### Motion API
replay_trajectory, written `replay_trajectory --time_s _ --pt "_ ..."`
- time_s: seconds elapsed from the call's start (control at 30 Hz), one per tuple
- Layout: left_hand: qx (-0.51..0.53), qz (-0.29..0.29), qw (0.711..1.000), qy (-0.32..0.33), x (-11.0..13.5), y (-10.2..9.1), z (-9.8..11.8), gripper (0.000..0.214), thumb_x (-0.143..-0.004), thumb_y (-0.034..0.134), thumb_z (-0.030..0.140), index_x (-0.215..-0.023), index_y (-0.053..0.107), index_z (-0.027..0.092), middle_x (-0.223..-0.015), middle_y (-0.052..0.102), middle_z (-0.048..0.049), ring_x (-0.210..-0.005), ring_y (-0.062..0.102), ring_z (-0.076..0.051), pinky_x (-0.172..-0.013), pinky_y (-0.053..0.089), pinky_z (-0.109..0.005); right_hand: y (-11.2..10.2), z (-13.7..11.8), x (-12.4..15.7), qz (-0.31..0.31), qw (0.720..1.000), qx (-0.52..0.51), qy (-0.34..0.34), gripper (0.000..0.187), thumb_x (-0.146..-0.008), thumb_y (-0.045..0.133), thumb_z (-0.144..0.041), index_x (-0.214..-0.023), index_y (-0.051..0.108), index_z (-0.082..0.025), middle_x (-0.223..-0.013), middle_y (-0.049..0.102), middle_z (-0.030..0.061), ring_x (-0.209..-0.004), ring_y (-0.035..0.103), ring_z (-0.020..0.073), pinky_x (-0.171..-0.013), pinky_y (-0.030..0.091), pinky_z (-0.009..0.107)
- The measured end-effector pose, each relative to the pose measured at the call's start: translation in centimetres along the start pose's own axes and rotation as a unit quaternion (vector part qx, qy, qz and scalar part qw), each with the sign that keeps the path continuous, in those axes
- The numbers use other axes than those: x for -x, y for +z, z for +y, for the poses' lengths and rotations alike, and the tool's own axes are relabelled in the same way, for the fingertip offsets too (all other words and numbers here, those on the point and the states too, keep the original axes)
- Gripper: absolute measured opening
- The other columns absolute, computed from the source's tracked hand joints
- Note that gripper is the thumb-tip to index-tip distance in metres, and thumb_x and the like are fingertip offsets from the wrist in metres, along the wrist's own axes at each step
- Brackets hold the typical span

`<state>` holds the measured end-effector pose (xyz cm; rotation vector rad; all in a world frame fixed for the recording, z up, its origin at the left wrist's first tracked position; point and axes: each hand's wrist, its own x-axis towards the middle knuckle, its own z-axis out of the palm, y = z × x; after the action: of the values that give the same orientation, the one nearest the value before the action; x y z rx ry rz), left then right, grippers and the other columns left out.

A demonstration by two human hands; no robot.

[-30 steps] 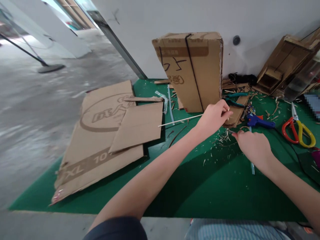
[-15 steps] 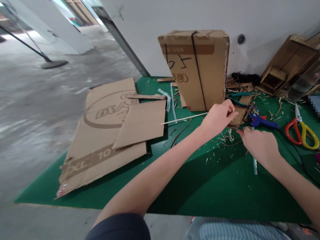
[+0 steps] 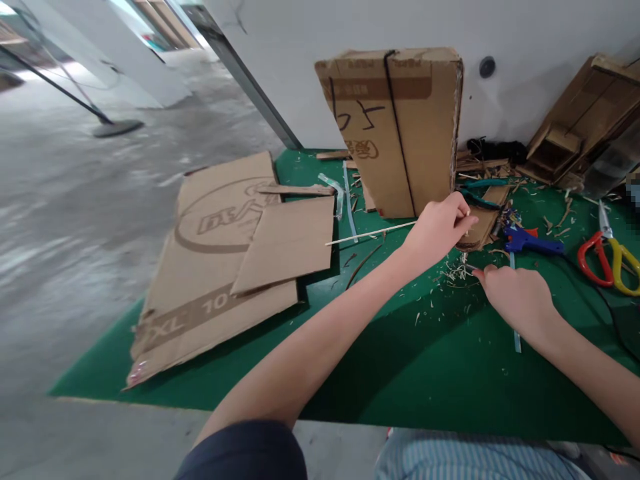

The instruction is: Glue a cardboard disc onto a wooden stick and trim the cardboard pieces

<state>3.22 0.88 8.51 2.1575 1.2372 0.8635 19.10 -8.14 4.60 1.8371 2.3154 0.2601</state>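
My left hand (image 3: 445, 223) is closed on a thin wooden stick (image 3: 370, 233), whose long end sticks out to the left above the green tabletop. Its other end barely shows at my fingertips. Lower and to the right, my right hand (image 3: 517, 297) is closed around a small blade (image 3: 470, 267); only a narrow grey tip peeks out, and the rest is hidden in the fist. Pale wood shavings (image 3: 457, 270) lie scattered below and between both hands. A cardboard piece (image 3: 477, 230) with a rounded end lies just behind my left hand.
A tall cardboard box (image 3: 425, 147) stands against the wall. Flat cardboard sheets (image 3: 200, 267) lie at left. On the right are pliers (image 3: 483, 183), a blue glue gun (image 3: 535, 241), scissors (image 3: 607, 253) and a cardboard construction (image 3: 575, 127). A clear glue stick (image 3: 517, 340) lies beside my right wrist.
My right hand has moved slightly down and away from my left hand, and the grey tip now shows. My left hand keeps hold of the stick. The whole view has shifted a little.
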Motion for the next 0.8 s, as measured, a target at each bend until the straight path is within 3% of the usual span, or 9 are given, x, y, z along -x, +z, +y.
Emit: replay_trajectory --time_s 0.3,0.8 --pt "0.006 -0.001 1.000 0.000 0.1 0.0 0.3 0.012 -0.086 0.058 0.025 -0.081 0.049 0.019 -0.068 0.066 0.0001 -0.062 0.062 -0.013 -0.060 0.042 -0.027 -1.0 0.8 -0.9 0.080 0.996 0.020 0.042 0.057 -0.101 0.019 -0.042 -0.077 0.063 -0.014 -0.056 0.065 0.0103 -0.051 0.064 0.0219 -0.048 0.018 0.024" --pt "-0.006 0.000 1.000 0.010 -0.1 0.1 0.0 0.012 -0.087 0.058 0.025 -0.080 0.051 0.019 -0.072 0.069 -0.0003 -0.063 0.063 -0.012 -0.063 0.042 -0.026 -0.3 0.1 -0.7 0.037 0.999 0.000 0.040 0.054 -0.101 0.022 -0.039 -0.078 0.063 -0.013 -0.060 0.066 0.0119 -0.055 0.067 0.0218 -0.046 0.027 0.024"
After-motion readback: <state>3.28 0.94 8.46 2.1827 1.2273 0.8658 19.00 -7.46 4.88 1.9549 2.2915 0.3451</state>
